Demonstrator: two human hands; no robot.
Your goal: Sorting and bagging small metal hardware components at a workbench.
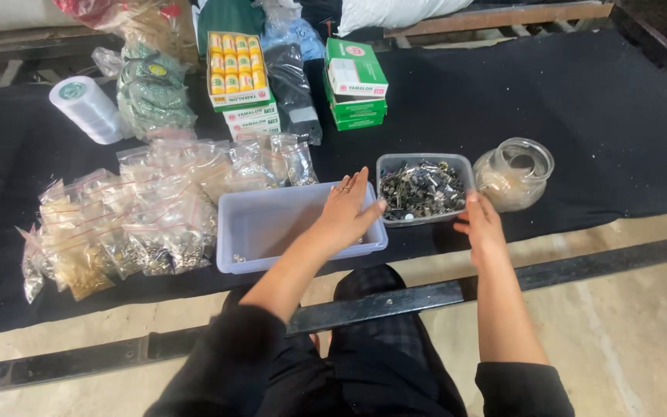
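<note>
My left hand (347, 210) lies flat over the right end of a pale blue plastic tub (264, 224), fingers spread and nothing in it. The tub is nearly bare, with a few small metal bits at its bottom left. My right hand (479, 222) rests at the near right corner of a small clear container (424, 188) filled with small metal fasteners, its thumb against the container's edge. Whether it grips the container I cannot tell.
A glass jar (512, 174) lies tilted to the right of the container. Several zip bags of small hardware (129, 220) pile at the left. Behind stand green boxes (355, 81), a box of yellow spools (237, 69) and a white roll (86, 108). A dark bar (395, 301) crosses in front.
</note>
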